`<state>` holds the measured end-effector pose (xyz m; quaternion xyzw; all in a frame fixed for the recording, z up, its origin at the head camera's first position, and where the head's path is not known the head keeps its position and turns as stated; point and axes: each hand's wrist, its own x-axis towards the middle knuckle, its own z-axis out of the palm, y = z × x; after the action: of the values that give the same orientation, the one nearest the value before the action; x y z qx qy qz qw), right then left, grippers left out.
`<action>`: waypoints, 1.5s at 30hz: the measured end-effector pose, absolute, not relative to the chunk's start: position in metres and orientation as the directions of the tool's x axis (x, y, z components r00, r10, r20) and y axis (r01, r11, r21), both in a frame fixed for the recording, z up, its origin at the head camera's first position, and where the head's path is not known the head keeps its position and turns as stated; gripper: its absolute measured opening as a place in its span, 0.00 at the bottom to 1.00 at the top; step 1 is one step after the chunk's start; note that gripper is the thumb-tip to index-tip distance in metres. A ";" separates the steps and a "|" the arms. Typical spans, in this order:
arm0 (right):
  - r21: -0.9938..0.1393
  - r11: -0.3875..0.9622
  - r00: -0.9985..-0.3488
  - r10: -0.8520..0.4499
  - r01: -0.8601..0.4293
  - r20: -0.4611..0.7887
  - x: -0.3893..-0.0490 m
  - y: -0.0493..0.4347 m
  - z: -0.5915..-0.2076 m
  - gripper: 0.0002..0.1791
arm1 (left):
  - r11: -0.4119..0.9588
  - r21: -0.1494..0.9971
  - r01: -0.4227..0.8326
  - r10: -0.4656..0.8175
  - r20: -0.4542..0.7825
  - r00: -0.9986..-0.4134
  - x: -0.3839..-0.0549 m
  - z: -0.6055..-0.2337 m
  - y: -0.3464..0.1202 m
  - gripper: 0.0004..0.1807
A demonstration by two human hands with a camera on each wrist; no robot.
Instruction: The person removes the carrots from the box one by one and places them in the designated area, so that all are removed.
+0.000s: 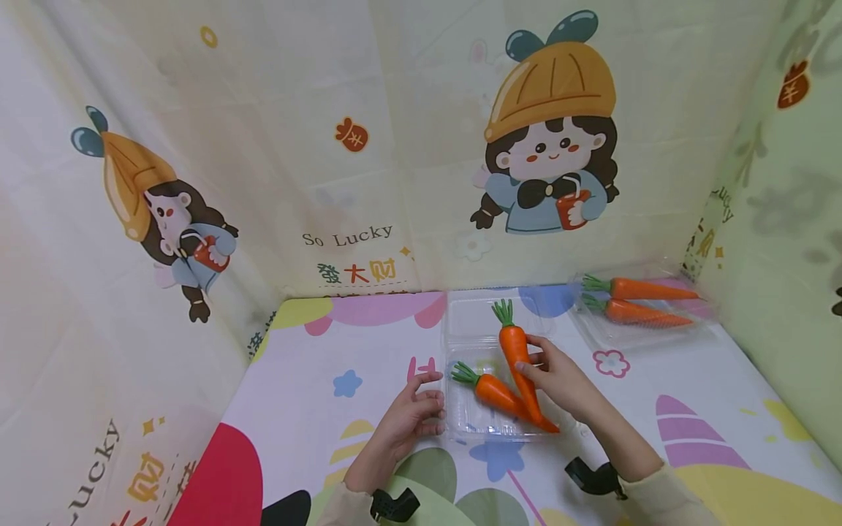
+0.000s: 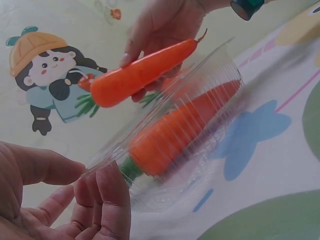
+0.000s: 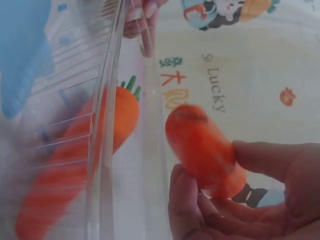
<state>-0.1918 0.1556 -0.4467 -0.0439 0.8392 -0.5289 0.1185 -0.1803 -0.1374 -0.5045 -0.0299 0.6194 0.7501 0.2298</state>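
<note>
My right hand (image 1: 560, 376) pinches an orange toy carrot (image 1: 513, 346) by its thick body between thumb and fingers. The carrot is tilted, its green top pointing away from me, above an opened clear plastic clamshell box (image 1: 470, 425). A second carrot (image 1: 498, 394) lies slantwise inside the box, its green top to the left; in the left wrist view it shows through the ribbed wall. At the box's left edge is my left hand (image 1: 409, 415), with thumb and fingertips pinching the rim in the left wrist view.
The box's hinged lid (image 1: 470, 315) lies folded back on the far side. Another clear plastic box (image 1: 595, 334) holding two carrots (image 1: 647, 315) stands at the back right. A patterned cloth (image 1: 296, 409) covers the table, and printed curtains (image 1: 408, 146) rise behind and beside it.
</note>
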 end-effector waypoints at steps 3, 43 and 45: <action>-0.924 0.373 -0.959 -0.218 0.088 -0.180 -0.192 0.158 -0.448 0.40 | -0.129 0.915 -0.381 0.309 -0.328 -0.893 -0.180 -0.504 -0.137 0.30; -0.946 0.258 -0.965 -0.122 0.195 -0.232 -0.176 0.212 -0.454 0.39 | -0.091 0.922 -0.377 0.317 -0.332 -0.888 -0.182 -0.504 -0.139 0.30; -0.945 0.260 -0.966 -0.114 0.196 -0.232 -0.176 0.215 -0.456 0.38 | -0.087 0.922 -0.378 0.315 -0.334 -0.888 -0.181 -0.504 -0.139 0.30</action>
<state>-0.1757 0.2152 -0.4560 0.0264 0.7834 -0.6077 0.1276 -0.1815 -0.1391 -0.5040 -0.0247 0.6335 0.7367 0.2352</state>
